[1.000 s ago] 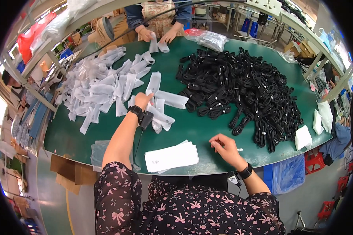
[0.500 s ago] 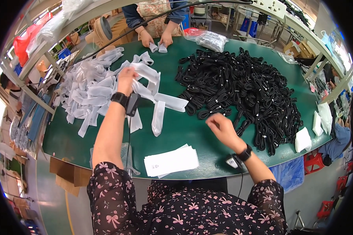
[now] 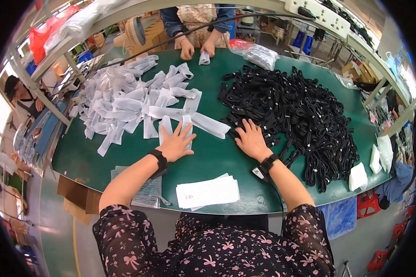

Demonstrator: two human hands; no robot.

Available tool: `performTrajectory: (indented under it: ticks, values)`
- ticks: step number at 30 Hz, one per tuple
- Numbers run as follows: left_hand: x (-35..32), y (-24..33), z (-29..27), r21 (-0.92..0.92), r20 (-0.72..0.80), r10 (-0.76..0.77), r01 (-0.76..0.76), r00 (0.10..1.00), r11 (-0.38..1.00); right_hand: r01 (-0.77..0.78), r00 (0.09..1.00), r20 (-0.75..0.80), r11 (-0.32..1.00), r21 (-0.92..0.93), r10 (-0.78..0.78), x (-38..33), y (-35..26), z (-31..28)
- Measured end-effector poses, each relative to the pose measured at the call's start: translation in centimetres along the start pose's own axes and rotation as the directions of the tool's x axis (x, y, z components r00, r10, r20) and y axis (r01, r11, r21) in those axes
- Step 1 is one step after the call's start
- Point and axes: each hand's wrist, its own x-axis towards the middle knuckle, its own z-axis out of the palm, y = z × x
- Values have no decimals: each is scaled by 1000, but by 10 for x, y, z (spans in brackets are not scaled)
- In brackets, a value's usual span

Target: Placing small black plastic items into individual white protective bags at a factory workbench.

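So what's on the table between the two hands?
In the head view, between the left hand and right hand, one long white pouch slants across; below it is bare green tabletop.

Hidden and unclear around the bench (image 3: 208, 161)

We cannot see the pouch parts under our left hand (image 3: 176, 144); the black cords (image 3: 300, 115) beyond our right hand (image 3: 252, 141) tangle indistinguishably; across the bench, a co-worker is cut off above the forearms.

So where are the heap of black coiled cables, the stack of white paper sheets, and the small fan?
Heap of black coiled cables (image 3: 300, 111), head view, heap's middle.
Stack of white paper sheets (image 3: 209, 192), head view, top sheet.
Small fan (image 3: 135, 31), head view, grille.
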Motion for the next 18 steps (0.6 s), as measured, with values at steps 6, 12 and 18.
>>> performTrajectory:
  ticks: [6,12,18]
  values:
    - [35,-68,25,-26,-40,-305,304,952,952,-43,997,66,998,39,40,-33,-5,-24]
    - [12,-71,-30,37,-6,-444,444,896,895,-51,993,107,998,38,47,-43,10,-21]
    - [-131,-47,-61,-420,-313,-374,227,873,879,-52,998,48,990,130,46,-51,4,-40]
